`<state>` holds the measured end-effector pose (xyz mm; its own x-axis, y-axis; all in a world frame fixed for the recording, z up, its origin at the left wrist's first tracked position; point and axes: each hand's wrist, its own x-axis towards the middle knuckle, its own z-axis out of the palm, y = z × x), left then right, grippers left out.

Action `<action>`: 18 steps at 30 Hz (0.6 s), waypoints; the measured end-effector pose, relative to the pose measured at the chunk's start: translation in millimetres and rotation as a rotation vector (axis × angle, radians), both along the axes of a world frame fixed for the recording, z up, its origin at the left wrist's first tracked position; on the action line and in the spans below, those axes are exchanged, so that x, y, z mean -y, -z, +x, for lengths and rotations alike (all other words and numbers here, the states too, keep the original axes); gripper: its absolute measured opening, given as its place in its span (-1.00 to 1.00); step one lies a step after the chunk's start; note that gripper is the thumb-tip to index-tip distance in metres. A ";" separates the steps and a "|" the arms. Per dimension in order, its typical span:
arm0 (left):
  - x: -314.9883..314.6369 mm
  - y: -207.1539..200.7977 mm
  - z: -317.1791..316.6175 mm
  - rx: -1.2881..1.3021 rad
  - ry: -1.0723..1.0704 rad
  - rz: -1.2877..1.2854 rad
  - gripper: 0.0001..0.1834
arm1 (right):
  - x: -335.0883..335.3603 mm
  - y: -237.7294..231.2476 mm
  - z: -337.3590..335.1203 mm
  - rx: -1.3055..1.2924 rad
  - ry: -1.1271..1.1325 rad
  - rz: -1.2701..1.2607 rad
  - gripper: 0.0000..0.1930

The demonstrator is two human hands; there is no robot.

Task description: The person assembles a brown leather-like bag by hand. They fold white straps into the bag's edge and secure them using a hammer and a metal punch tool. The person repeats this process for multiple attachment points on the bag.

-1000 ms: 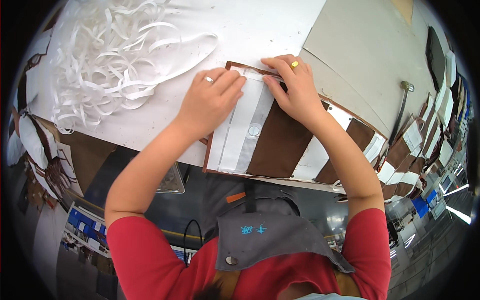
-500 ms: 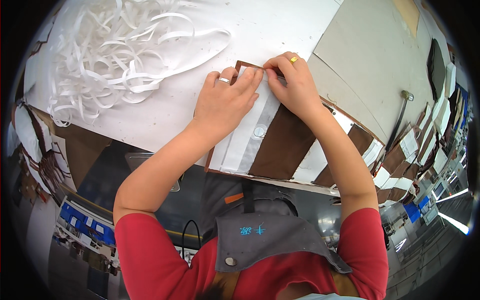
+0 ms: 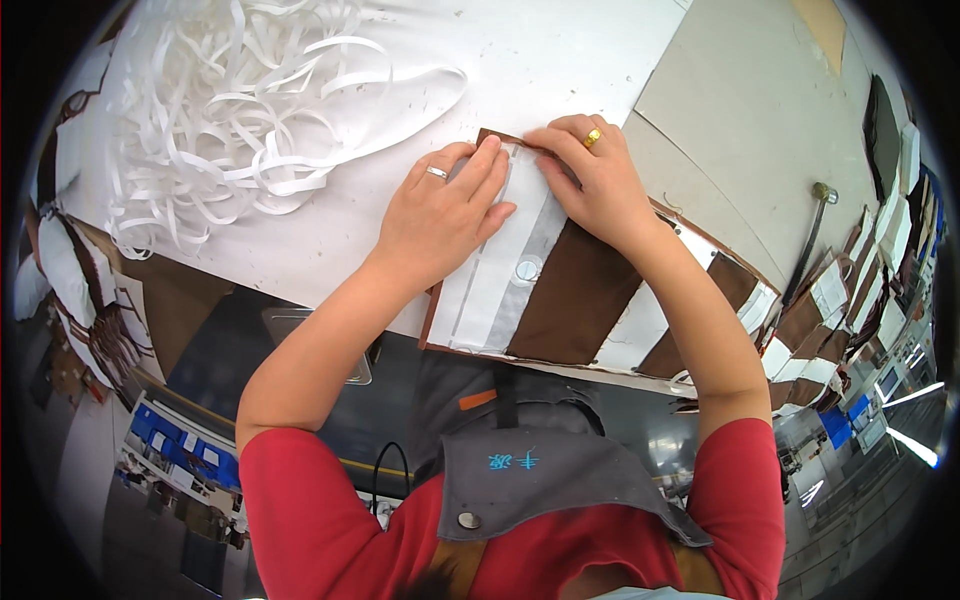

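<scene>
A flat panel [image 3: 575, 290] of brown and white pieces with a brown border lies along the table's near edge. Its left part has a white strip carrying a small round disc [image 3: 528, 269], perhaps a snap. My left hand [image 3: 440, 205] rests on the panel's far left corner, fingers stretched out along its left border. At the far edge, my right hand [image 3: 597, 180] touches the brown border with its fingertips; the thumb sits apart from the index finger, on the panel's face. The right palm covers part of that edge.
A heap of white ribbon [image 3: 240, 120] lies on the left of the white table [image 3: 540, 60]. A grey board [image 3: 740, 120] covers its right side. A hammer [image 3: 808, 240] lies there, near stacked brown and white pieces [image 3: 815, 320].
My right thumb and index finger have come apart from their pinch at the far edge. My left fingers have shifted slightly left, away from the right hand. The whole view has shifted a little.
</scene>
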<state>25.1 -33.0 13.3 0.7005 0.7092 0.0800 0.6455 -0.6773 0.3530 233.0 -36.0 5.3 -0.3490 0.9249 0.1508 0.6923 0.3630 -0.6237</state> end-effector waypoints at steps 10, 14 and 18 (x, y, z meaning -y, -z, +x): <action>-1.9 3.0 -2.5 0.035 -0.017 -0.015 -0.45 | -0.5 -1.4 7.4 0.071 -0.094 -0.035 -0.71; -4.0 0.1 -1.6 -0.049 0.006 0.020 -0.44 | 11.1 -2.4 5.2 -0.115 0.145 -0.129 -0.73; -4.4 0.8 -0.7 -0.081 0.022 0.118 -0.44 | 13.2 -3.0 10.6 -0.027 0.081 -0.080 -0.72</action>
